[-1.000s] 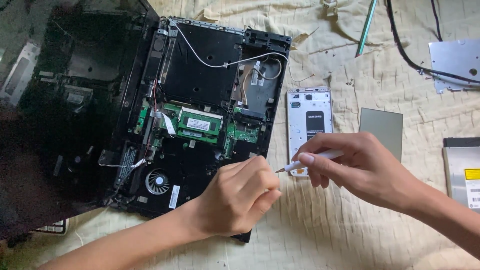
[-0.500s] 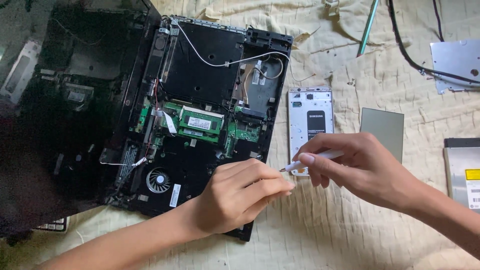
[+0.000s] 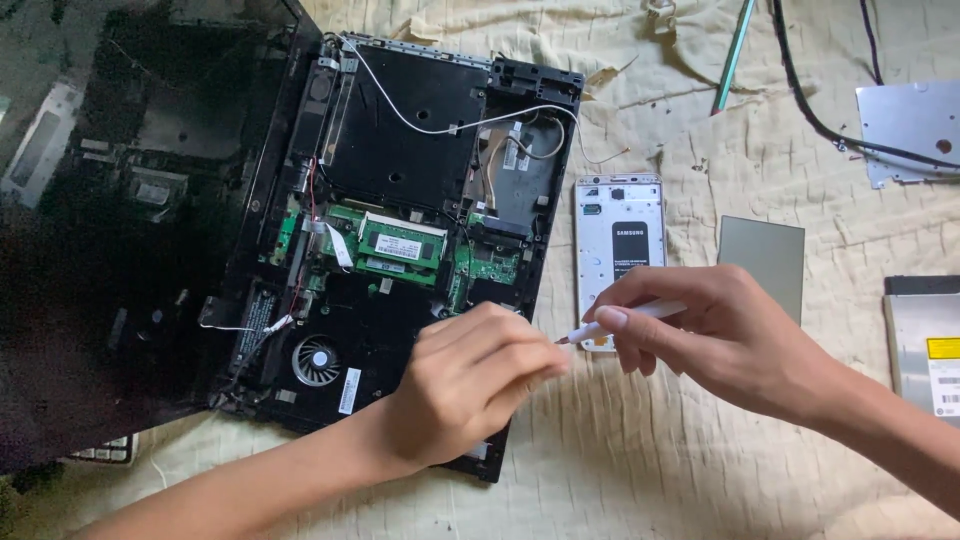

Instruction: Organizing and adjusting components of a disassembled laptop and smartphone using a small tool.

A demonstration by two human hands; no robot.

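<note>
Fingers of your right hand (image 3: 725,335) are pinching a slim white pen-like tool (image 3: 625,318), which is lying nearly level with its tip pointing left, just off the right edge of the opened laptop (image 3: 400,250). Your left hand (image 3: 475,385) is hovering over the laptop's lower right corner, its fingertips pressed together right at the tool's tip; whether anything small is caught between them is too fine to tell. Both hands are working above the cream quilted cloth (image 3: 640,470) that is covering the whole surface.

Under your left hand, the laptop is lying with its bottom cover off, showing a green memory board (image 3: 400,245) near the middle, a round cooling fan (image 3: 315,360) toward the lower left, and a white wire (image 3: 430,125) looping across the black upper bay. A glossy black panel (image 3: 120,220) is resting against its left side. Just behind the tool, a white phone with its back removed (image 3: 618,240) is lying on the cloth, with a grey rectangular plate (image 3: 762,260) beside it. Farther right, a silver drive (image 3: 925,345) is sitting at the edge of view, a metal bracket (image 3: 910,125) and a black cable (image 3: 810,110) above it.
</note>
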